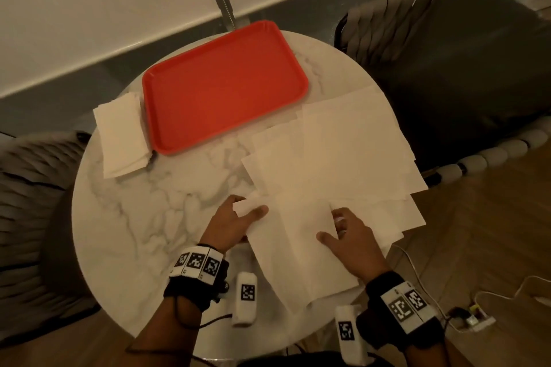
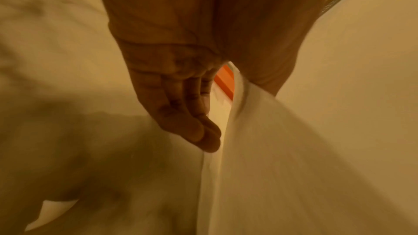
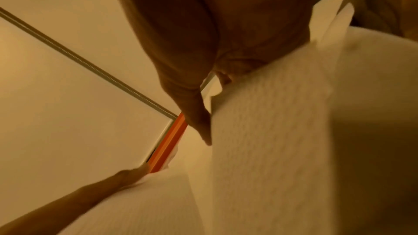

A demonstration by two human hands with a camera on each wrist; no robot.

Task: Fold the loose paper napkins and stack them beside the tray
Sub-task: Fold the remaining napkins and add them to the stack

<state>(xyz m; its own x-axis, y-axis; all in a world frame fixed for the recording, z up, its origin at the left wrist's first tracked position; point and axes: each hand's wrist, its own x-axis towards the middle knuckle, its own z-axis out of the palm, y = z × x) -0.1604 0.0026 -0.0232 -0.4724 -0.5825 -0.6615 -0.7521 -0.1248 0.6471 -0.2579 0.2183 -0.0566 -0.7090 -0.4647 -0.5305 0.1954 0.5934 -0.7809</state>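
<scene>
Logging from the head view: my left hand [image 1: 235,219] pinches the left edge of a napkin [image 1: 298,247] between thumb and fingers, lifting that edge off the marble table [image 1: 134,232]. My right hand [image 1: 351,241] has its thumb lying on top of the same sheet and its fingers curled at the far right edge; whether they grip under it I cannot tell here. Item lies at the near edge of the table, partly overhanging it. Loose napkins [image 1: 343,143]: overlapping sheets spread on the right, just beyond the held one. Folded stack [image 1: 122,134]: on the left, touching the left side of the red tray [image 1: 223,83], which sits at the far side of the table.

Left wrist view, blurred: fingers [image 2: 187,113] loosely curled together, the napkin [image 2: 260,149] running up between them and the thumb. A sliver of tray [image 2: 224,79] shows beyond.

Right wrist view: the napkin [image 3: 271,131] passes under the palm, with the thumb [image 3: 199,122] extended along its edge; the other fingers are hidden. Tray edge [image 3: 169,142] visible further off
</scene>
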